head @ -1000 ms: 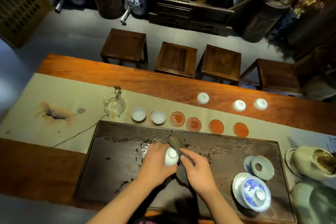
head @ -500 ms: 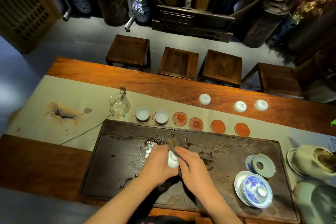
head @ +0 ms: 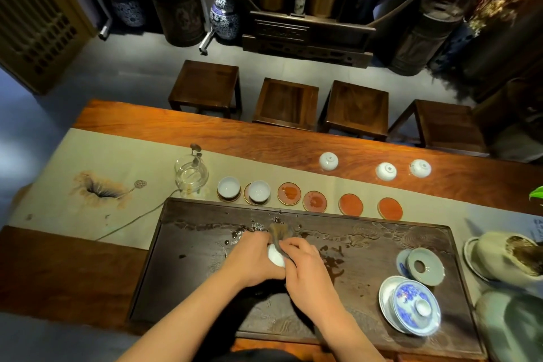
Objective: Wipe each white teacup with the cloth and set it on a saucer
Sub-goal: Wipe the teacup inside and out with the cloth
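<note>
Teacups (head: pixel 228 187) sit upright on two saucers (head: pixel 249 200); four saucers empty

The worktop (head: pixel 293 144) is reddish-brown wood with a visible grain, and a pale beige runner (head: pixel 147 167) lies on it, painted with a brown and orange lotus (head: pixel 98 189). The tea tray (head: pixel 367 247) is very dark brown, with carved wavy lines and wet spots. Six round saucers stand in a row; the four bare saucers (head: pixel 350 204) are orange-red with a thin golden rim. The teacup (head: pixel 275 257) between the hands is white, and the cloth (head: pixel 280 233) is grey-brown. Three upturned cups (head: pixel 328 161) are white with a small dark mark on the base. The lidded bowl (head: pixel 415 307) is white with blue flowers. The ring-shaped lid (head: pixel 424 266) is pale grey-green. The stools (head: pixel 286 103) are dark brown.
</note>
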